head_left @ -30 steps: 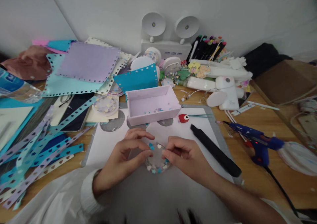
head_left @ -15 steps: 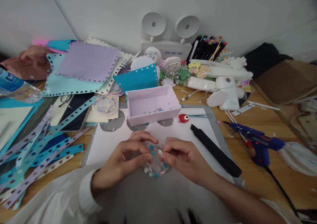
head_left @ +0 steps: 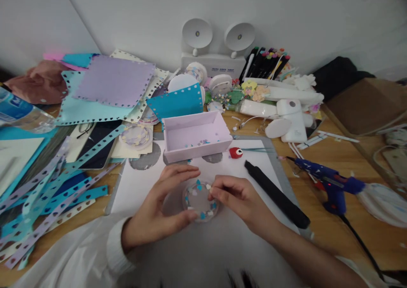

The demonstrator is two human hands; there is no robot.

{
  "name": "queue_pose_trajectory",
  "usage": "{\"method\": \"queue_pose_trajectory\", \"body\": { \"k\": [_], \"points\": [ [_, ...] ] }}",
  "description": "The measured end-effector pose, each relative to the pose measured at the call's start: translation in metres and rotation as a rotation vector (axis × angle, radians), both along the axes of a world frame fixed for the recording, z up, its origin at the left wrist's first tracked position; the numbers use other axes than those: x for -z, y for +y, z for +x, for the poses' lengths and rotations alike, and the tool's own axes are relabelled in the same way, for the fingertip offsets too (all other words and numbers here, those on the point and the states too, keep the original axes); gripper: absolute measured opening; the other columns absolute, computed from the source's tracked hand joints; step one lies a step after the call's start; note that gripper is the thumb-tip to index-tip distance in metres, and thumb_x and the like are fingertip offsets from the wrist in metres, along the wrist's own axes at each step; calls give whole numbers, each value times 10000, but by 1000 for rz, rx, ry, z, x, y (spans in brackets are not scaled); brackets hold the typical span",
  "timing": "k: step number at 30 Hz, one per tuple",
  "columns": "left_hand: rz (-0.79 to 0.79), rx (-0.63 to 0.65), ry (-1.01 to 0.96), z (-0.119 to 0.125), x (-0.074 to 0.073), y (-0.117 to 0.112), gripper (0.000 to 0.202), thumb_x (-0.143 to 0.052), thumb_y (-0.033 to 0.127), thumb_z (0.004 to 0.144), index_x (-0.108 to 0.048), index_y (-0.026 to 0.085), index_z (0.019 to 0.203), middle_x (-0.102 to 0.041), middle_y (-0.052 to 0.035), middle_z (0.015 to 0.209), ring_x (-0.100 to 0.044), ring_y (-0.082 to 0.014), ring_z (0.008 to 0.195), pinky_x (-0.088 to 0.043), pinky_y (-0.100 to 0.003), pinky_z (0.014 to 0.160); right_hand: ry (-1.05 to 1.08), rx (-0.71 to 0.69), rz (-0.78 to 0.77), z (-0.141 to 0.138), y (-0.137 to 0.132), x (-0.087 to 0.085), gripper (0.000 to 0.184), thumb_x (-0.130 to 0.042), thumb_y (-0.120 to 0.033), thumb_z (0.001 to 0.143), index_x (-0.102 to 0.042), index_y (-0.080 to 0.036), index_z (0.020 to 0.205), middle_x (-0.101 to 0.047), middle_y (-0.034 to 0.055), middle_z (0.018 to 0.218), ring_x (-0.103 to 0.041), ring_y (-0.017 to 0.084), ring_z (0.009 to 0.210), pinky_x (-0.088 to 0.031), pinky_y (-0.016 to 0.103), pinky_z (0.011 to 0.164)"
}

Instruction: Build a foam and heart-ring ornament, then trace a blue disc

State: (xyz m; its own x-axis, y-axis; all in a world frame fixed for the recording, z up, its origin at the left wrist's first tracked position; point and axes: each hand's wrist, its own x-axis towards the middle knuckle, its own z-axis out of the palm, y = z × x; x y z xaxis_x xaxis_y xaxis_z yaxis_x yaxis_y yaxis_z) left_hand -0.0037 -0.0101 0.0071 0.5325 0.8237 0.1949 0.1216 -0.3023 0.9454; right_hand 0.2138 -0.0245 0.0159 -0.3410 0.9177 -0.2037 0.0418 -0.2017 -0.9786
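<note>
We find the round piece (head_left: 207, 215) in front of the lilac box (head_left: 199, 149), on the wearer's side of it, between the person's 2 hands. The left hand (head_left: 167, 199) has its fingers spread and its thumb parted from them, gripping nothing that we can see; the thumb tip overlaps the piece's near left edge, and we cannot tell whether it touches. The right hand (head_left: 227, 192) pinches the piece with thumb and forefinger at the edge to the right, beside a white shape (head_left: 209, 186). As to progress, we judge the edging partial: small blue and white shapes run along the stretch farthest from the lilac box, while the edge by the left fingers looks sparser, though blur limits our count. Loose shapes (head_left: 203, 142) lie inside the lilac box. Left of the box, a second round (head_left: 136, 136) carries a fuller border of yellowish shapes. As to bearing, the piece is circular, so we record no long axis and no pointing end; its face is turned upward, and any slight tilt is beyond our reading. A blue shape (head_left: 199, 185) on the edge nearest the lilac box appears to direct its tip toward that box.
</note>
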Motion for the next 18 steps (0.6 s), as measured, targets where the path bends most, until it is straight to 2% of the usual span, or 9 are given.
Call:
{"method": "queue_pose_trajectory", "body": {
  "k": [2, 4, 11, 18],
  "points": [
    [12, 58, 25, 0, 2, 0, 698, -757, 454, 763, -482, 282, 1381, -486, -95, 1373, -404, -299, 1297, -306, -451, 1103, 41, 4, -38, 1, 0, 2, 258, -603, -363, 877, -638, -167, 713, -572, -5, 685, -485, 118, 659, -353, 246, 613],
    [17, 86, 51, 1, 3, 0, 757, -788, 455, 728, -461, 291, 1391, -500, -89, 1350, -422, -290, 1272, -326, -437, 1086, 88, 9, -72, 1, 0, 4, 257, -614, -366, 878, -643, -170, 715, -571, -10, 688, -482, 115, 666, -353, 244, 625],
    [-73, 78, 5, 3, 10, -1, 669, -820, 371, 715, -531, 290, 1314, -559, -77, 1214, -522, -262, 1155, -410, -410, 1013, 171, -21, -97, 0, -3, 9, 278, -622, -384, 881, -639, -169, 705, -573, -9, 683, -484, 117, 663, -357, 245, 636],
    [-97, 66, -81, 3, 16, -1, 679, -848, 435, 640, -600, 278, 1252, -604, -86, 1121, -573, -272, 1073, -449, -410, 946, 35, -30, -2, -2, -1, 1, 313, -613, -425, 870, -652, -168, 697, -586, 5, 673, -489, 129, 648, -361, 255, 599]
  ]
}}
